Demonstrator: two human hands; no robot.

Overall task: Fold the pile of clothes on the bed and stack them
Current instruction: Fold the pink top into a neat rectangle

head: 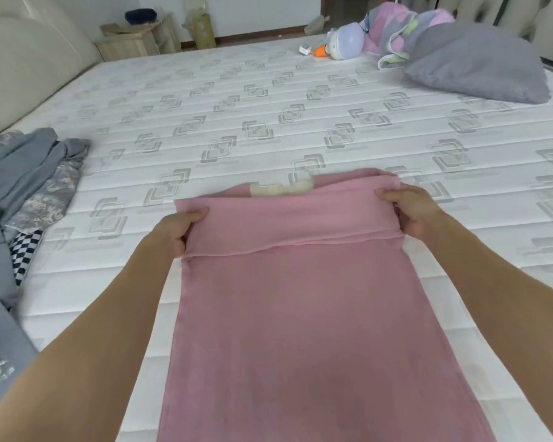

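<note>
A pink garment (300, 314) lies flat on the white mattress (237, 122), running from the near edge toward the middle. Its far end is turned back into a folded band with a pale label showing on top. My left hand (176, 231) grips the left end of that band, thumb on top. My right hand (409, 208) grips the right end the same way. A pile of grey, camouflage and checkered clothes (29, 193) lies at the left side of the bed.
A grey pillow (473, 62) and a bundled pink patterned blanket (399, 30) sit at the far right, with a round white toy (345, 39) beside them. A padded headboard (29, 59) lines the left. Wooden crates (131, 39) stand past the bed.
</note>
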